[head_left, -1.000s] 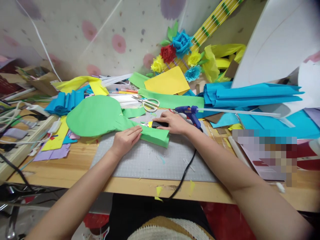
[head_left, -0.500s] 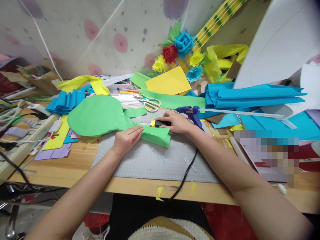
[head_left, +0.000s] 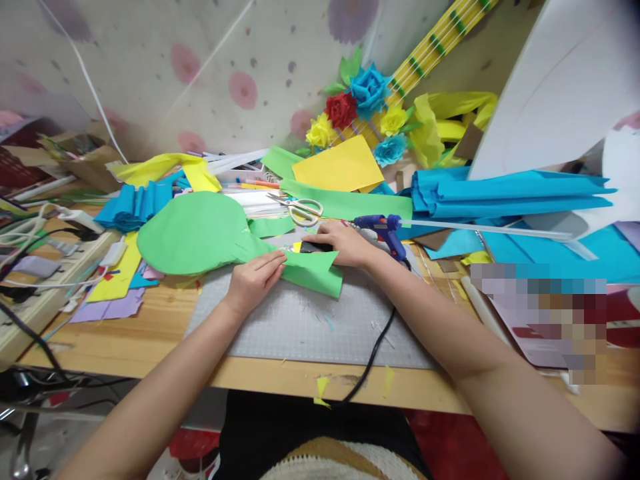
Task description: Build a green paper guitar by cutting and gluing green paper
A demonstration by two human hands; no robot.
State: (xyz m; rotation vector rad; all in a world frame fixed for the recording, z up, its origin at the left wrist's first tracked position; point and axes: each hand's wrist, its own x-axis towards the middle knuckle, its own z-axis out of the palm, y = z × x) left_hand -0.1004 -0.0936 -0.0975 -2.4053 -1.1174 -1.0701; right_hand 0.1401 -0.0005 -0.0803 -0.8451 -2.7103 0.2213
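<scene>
A green paper-covered shape (head_left: 193, 233) with a broad rounded end lies across the grey cutting mat (head_left: 285, 333), its narrow end a loose green flap to the right. My left hand (head_left: 253, 280) holds the paper at the narrow part, fingers close together. My right hand (head_left: 345, 243) is closed around a utility knife (head_left: 315, 247) with a black and yellow handle. The knife points left, its blade just behind the green flap; whether it touches the paper I cannot tell. Behind it, open scissors (head_left: 305, 212) rest on paper scraps.
Right of my right hand stands a blue glue gun (head_left: 387, 233) with a long glue stick; its black cord (head_left: 370, 360) crosses the mat. Blue crepe paper (head_left: 500, 193) lies at right. Paper flowers (head_left: 370, 90) stand at the back, a power strip (head_left: 55, 293) at left.
My right hand and the utility knife have slid slightly left along the green flap. My left hand stays on the paper. The whole view has shifted a little.
</scene>
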